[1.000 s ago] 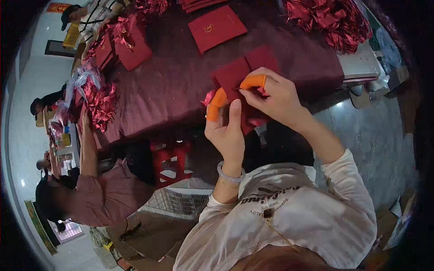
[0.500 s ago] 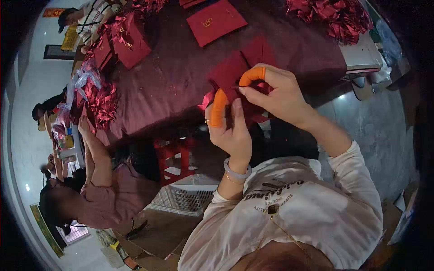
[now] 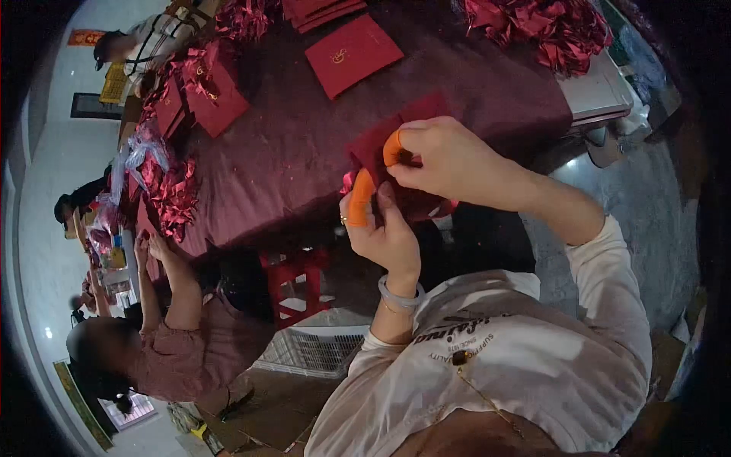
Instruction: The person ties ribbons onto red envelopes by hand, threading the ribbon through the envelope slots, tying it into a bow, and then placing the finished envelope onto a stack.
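A dark red card or bag (image 3: 420,113) is held over the near edge of the cloth-covered table. My left hand (image 3: 383,232), an orange cover on its index finger, grips the lower left part of the red piece, with shiny red ribbon beside the fingertips. Just to the right, my right hand (image 3: 426,156) has its thumb and orange-covered index finger pinched together at the red piece. Whether a ribbon or cord is between those fingertips is too small to tell. Beyond both hands a flat red bag with a gold emblem (image 3: 354,57) lies on the table.
Shiny red ribbons are heaped at the table's far right (image 3: 544,34) and left (image 3: 171,194). More red bags (image 3: 217,99) lie at the left. A co-worker in a dusky pink top (image 3: 217,335) sits left, near a red stool (image 3: 301,286) and a white basket (image 3: 316,350).
My right hand has moved left, closer to my left hand, and its wrist has turned. The red piece has shifted and tilted. The co-worker's hands have come closer together.
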The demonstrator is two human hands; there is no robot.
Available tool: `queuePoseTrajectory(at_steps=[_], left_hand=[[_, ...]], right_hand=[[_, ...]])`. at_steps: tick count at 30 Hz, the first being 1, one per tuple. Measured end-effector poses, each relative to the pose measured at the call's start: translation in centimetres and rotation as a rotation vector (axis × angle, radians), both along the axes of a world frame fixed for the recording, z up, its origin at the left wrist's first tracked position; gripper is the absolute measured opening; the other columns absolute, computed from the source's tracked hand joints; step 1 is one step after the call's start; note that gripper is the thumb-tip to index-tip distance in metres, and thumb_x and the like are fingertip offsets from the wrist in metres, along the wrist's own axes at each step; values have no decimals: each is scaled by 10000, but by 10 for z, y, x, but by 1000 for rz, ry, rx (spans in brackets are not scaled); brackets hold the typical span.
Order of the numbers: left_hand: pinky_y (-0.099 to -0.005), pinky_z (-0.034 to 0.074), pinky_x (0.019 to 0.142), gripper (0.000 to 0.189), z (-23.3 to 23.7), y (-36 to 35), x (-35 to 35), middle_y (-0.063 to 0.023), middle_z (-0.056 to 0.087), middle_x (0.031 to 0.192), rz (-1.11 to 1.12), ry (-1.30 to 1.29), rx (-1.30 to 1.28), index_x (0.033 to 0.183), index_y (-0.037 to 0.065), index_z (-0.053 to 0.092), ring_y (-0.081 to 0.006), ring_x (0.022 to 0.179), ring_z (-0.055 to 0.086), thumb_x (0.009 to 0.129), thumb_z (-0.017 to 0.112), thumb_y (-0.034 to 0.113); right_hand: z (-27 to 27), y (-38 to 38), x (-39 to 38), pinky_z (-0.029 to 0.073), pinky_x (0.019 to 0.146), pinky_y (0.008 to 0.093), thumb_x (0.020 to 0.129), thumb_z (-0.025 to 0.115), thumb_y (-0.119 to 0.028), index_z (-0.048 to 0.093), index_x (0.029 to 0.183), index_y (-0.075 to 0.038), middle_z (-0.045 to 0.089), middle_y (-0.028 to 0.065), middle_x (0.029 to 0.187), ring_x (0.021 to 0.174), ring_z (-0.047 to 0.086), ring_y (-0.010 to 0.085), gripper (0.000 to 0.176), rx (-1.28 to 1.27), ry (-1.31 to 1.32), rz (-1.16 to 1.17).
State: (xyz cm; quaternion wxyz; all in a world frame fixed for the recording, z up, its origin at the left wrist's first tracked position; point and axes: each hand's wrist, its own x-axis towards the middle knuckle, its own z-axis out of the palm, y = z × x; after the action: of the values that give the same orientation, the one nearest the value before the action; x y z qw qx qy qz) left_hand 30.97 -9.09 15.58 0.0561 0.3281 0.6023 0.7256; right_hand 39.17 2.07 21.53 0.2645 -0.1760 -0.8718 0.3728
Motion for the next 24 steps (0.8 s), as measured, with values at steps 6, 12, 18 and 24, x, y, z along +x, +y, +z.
queuePoseTrajectory(at_steps=[6, 12, 18, 24], left_hand=[[-247, 441, 768, 243, -4, -1, -9, -62, 544, 978, -24, 64, -58, 1071, -54, 573, -139, 889, 541, 833, 610, -20], [-259, 488, 781, 299, 12, 3, -20, -45, 597, 990, -392, -663, 55, 1201, 7, 525, -123, 911, 569, 914, 540, 91], [-194, 435, 512, 246, 9, 22, -51, 1, 521, 800, -508, -313, -322, 1113, 40, 533, -59, 656, 501, 870, 567, 19], [-223, 399, 536, 276, -2, 37, -54, -6, 475, 646, -339, 142, -513, 1055, 5, 536, -99, 579, 478, 792, 619, 2]], right_hand=[[-10, -9, -3, 488, 715, 339, 784, 645, -167, 602, 858, 16, 610, 151, 855, 812, 623, 262, 202, -303, 148, -35], [-42, 11, -5, 479, 699, 290, 858, 608, -178, 617, 985, 3, 635, 89, 897, 803, 611, 171, 222, -304, 280, -99], [-55, 33, -2, 431, 608, 193, 865, 622, -142, 612, 1036, -41, 606, -19, 820, 708, 539, 45, 198, -777, 168, 12], [-58, 28, -14, 466, 698, 246, 842, 645, -140, 607, 1009, -1, 625, 33, 849, 750, 577, 100, 221, -662, 189, -128]])
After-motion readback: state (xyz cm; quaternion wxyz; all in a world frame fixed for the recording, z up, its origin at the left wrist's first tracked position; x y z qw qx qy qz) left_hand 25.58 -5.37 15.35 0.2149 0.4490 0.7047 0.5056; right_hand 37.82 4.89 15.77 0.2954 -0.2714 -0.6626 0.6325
